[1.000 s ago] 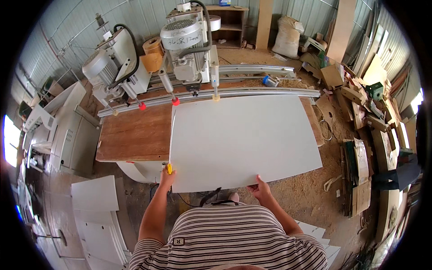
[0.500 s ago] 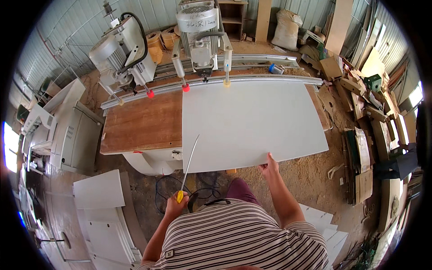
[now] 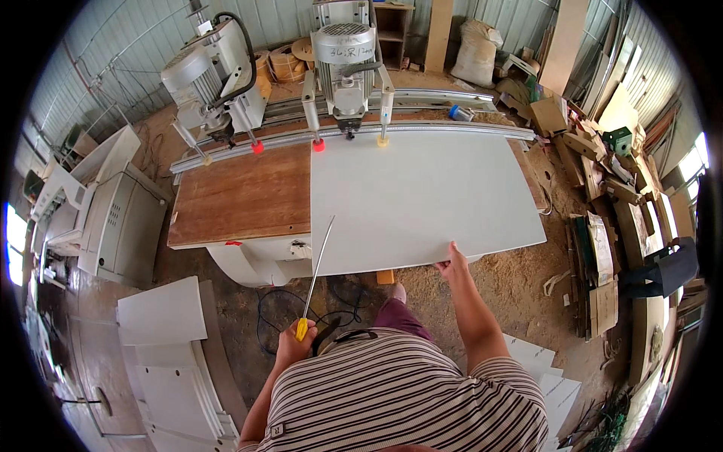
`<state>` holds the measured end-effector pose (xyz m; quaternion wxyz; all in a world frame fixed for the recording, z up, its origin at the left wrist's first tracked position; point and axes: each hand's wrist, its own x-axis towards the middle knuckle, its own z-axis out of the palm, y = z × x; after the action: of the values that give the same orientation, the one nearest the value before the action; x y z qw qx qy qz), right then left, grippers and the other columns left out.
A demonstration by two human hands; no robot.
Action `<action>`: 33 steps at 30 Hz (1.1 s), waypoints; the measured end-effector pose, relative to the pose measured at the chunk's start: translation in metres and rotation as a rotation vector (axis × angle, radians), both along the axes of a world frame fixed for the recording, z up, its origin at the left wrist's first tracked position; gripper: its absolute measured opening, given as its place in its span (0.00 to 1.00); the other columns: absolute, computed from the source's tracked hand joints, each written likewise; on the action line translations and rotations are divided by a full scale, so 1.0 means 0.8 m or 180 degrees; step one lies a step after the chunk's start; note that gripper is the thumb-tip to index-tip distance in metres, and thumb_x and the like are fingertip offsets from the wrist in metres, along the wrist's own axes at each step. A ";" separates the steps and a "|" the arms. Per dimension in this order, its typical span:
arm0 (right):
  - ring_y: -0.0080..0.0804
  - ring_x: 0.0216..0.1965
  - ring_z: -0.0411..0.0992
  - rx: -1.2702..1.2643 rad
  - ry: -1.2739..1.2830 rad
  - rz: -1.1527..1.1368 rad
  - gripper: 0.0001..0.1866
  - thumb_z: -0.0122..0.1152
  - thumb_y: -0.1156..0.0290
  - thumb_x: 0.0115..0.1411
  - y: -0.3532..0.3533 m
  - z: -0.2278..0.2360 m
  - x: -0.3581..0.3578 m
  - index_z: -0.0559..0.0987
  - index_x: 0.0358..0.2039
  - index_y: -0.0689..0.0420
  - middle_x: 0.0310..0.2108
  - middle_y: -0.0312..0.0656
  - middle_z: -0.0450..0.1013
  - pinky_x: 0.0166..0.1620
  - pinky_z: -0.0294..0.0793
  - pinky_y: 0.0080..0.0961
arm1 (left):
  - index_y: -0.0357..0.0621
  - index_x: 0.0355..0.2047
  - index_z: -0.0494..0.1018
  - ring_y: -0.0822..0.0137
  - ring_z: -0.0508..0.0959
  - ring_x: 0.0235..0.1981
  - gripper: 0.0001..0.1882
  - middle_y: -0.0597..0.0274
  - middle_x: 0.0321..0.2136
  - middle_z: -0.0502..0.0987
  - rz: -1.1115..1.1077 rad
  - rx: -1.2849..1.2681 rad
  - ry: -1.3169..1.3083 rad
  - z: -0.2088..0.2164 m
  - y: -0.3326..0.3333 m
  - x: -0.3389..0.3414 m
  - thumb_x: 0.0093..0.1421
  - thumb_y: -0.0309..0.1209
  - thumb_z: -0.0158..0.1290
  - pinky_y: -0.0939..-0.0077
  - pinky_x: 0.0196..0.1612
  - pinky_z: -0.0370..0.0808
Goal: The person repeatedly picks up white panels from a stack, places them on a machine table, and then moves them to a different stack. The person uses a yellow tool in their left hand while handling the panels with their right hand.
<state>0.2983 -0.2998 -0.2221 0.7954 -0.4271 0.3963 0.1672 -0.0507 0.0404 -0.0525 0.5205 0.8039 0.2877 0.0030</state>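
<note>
My left hand (image 3: 295, 345) is closed round the yellow handle of a long, thin screwdriver (image 3: 318, 270). Its metal shaft points up and away, overlapping the near left corner of a white panel (image 3: 422, 196) in view; whether the tip touches cannot be told. The panel lies flat on the wooden bed (image 3: 241, 197) of a drilling machine, its far edge near the metal rail (image 3: 482, 130). At the panel's front edge, my right hand (image 3: 454, 265) grips with the thumb on top and the fingers underneath, partly hidden.
Two motor heads (image 3: 344, 56) (image 3: 197, 79) with red- and yellow-tipped rods stand over the rail. White panels (image 3: 162, 313) are stacked at lower left, beside a grey cabinet (image 3: 128, 218). Dark cable (image 3: 275, 301) lies on the floor. Board offcuts (image 3: 602, 264) and a person (image 3: 670, 267) are at right.
The view has shifted slightly, and one foot now shows below the panel. Both hands keep their holds; the panel stays about where it was on the bed.
</note>
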 end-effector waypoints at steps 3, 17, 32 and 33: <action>0.39 0.47 0.70 -0.0057 0.0063 -0.0042 0.22 0.58 0.55 0.60 0.006 0.008 -0.002 0.69 0.51 0.51 0.49 0.39 0.69 0.49 0.70 0.49 | 0.39 0.35 0.75 0.66 0.78 0.28 0.11 0.55 0.26 0.78 -0.0007 0.0097 0.0005 0.006 -0.002 0.000 0.56 0.34 0.56 0.73 0.35 0.73; 0.38 0.39 0.71 -0.0063 -0.0168 0.0454 0.22 0.60 0.55 0.59 -0.073 0.008 0.005 0.69 0.46 0.56 0.39 0.43 0.70 0.42 0.76 0.38 | 0.38 0.32 0.75 0.69 0.76 0.25 0.11 0.58 0.22 0.76 0.0182 0.0059 0.0470 -0.004 -0.040 0.031 0.57 0.35 0.55 0.73 0.31 0.72; 0.53 0.53 0.61 -0.4517 0.0044 0.0092 0.44 0.69 0.59 0.50 -0.341 0.013 0.158 0.54 0.60 0.59 0.55 0.56 0.55 0.52 0.68 0.43 | 0.41 0.34 0.76 0.78 0.66 0.17 0.09 0.72 0.17 0.68 0.0941 -0.1959 0.0509 0.010 -0.068 0.029 0.58 0.33 0.55 0.81 0.21 0.66; 0.55 0.55 0.58 -0.4752 0.0025 0.0170 0.45 0.70 0.58 0.49 -0.339 0.029 0.161 0.54 0.60 0.59 0.57 0.56 0.53 0.56 0.66 0.43 | 0.40 0.34 0.76 0.78 0.67 0.17 0.09 0.71 0.18 0.69 0.1133 -0.2044 0.0515 0.018 -0.069 0.037 0.58 0.32 0.55 0.81 0.22 0.66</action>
<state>0.4275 -0.5714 -0.1986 0.2882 -0.8625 0.3966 -0.1256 -0.0213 -0.0150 -0.0378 0.7130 0.5347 0.4495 -0.0604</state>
